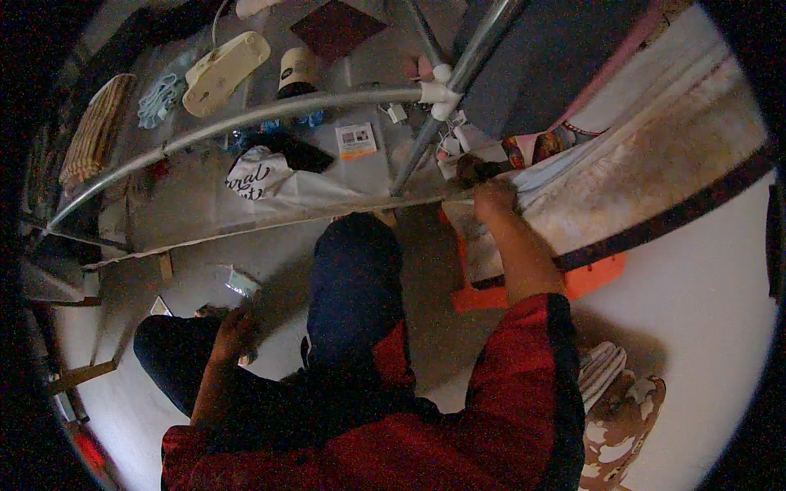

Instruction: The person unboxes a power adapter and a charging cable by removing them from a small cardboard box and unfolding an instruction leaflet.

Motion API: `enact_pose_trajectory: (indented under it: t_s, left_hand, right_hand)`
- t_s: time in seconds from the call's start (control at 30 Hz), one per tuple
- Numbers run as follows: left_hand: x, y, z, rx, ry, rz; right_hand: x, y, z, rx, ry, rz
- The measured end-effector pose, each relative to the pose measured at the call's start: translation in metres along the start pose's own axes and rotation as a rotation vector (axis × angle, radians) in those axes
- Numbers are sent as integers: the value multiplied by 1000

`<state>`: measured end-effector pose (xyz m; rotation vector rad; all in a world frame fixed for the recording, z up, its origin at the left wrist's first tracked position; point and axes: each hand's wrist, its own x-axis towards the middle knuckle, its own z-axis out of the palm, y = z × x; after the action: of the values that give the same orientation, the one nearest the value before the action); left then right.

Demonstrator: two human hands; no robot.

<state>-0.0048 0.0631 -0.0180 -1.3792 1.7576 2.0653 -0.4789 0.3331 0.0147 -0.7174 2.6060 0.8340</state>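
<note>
My right hand (494, 199) reaches forward to the table's right front corner, beside a dark bundled item (473, 170) and a pale blue cloth (534, 178). Blur and shadow hide its fingertips, so I cannot tell if it grips anything. My left hand (238, 334) hangs low by my bent left knee, in shadow, its fingers unclear. Before me is a table (196, 215) with a clear plastic cover. On it lie a white printed bag or cloth (258, 175), a black cloth (307, 153) and a small card or packet (356, 141) bearing print.
A metal tube frame (245, 110) with a white joint (439, 93) arches over the table. Behind it are a beige device (227, 73) and a beige container (296, 70). An orange crate (479, 299) stands under the brownish drape (645, 166). A patterned bundle (623, 429) lies right.
</note>
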Motion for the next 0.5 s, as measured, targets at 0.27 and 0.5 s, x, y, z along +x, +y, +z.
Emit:
enact_pose_trajectory:
  t_s: [0.27,0.5]
  left_hand:
    - [22,-25,-8,-126,-45,-1]
    - [7,8,-7,19,-76,-137]
  right_hand:
    - [26,1,35,315,145,-179]
    - [-14,-69,76,1183,421,-407]
